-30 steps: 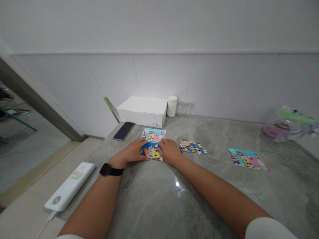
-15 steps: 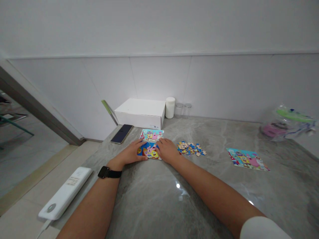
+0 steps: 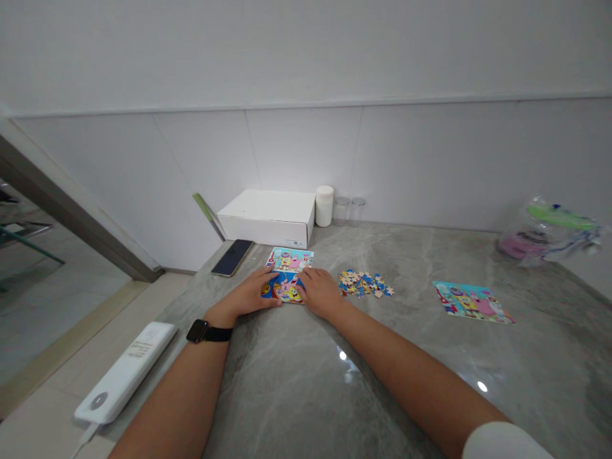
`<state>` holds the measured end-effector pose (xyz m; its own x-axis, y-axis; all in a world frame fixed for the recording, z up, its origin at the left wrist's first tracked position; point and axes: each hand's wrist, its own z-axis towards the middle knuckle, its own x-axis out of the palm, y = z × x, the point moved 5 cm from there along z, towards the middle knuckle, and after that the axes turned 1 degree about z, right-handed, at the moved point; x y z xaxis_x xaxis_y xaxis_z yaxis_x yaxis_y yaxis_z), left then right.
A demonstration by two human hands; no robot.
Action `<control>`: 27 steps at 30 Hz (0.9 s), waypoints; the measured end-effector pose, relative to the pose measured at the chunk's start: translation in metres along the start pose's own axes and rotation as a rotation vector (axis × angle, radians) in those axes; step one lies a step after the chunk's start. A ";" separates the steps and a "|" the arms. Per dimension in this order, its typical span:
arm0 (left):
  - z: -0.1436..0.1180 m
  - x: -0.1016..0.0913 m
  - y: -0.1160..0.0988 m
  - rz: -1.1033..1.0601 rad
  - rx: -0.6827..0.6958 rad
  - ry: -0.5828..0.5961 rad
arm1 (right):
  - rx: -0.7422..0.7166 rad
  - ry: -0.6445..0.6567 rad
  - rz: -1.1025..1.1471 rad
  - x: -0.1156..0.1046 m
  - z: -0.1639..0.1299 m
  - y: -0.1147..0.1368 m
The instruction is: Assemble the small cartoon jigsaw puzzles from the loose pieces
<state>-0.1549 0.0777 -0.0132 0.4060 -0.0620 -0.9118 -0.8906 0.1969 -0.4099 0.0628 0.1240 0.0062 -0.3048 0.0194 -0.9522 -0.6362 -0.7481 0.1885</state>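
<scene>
Blue-printed picture panel point(image 3: 287, 290), lying flat between both grips on the gray counter point(image 3: 296, 382): touching its left end with the left grip point(image 3: 252, 292), spreading thumb and fingers apart, reaching from near edge to far edge. Touching its right end with the right grip point(image 3: 322, 292), bending the fingers over the surface; being unable to tell whether pinching or merely resting there. Wearing a black watch point(image 3: 197, 330) behind the left grip. Having a turquoise picture card point(image 3: 289, 259) just beyond the panel, ahead of both grips. Seeing a heap of loose puzzle pieces point(image 3: 364, 284) just right of the right grip, showing blue, yellow and pale tan, and another picture card point(image 3: 473, 302) well apart, farther right. Facing a dark phone point(image 3: 233, 258) ahead and left of the left grip, and a white box point(image 3: 270, 220) beyond both grips, standing beside a white canister point(image 3: 324, 207).
</scene>
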 end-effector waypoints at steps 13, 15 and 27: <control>0.001 0.002 0.001 -0.012 0.033 -0.055 | 0.063 -0.042 0.017 0.010 -0.001 -0.009; 0.000 0.002 0.000 -0.005 0.034 -0.051 | 0.062 -0.049 0.017 0.011 -0.001 -0.010; -0.003 -0.005 -0.002 0.035 0.026 -0.034 | 0.063 -0.227 0.158 -0.028 -0.009 -0.022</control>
<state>-0.1553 0.0742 -0.0082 0.3816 -0.0209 -0.9241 -0.8992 0.2233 -0.3763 0.0917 0.1340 0.0265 -0.5498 0.0595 -0.8331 -0.6090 -0.7112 0.3512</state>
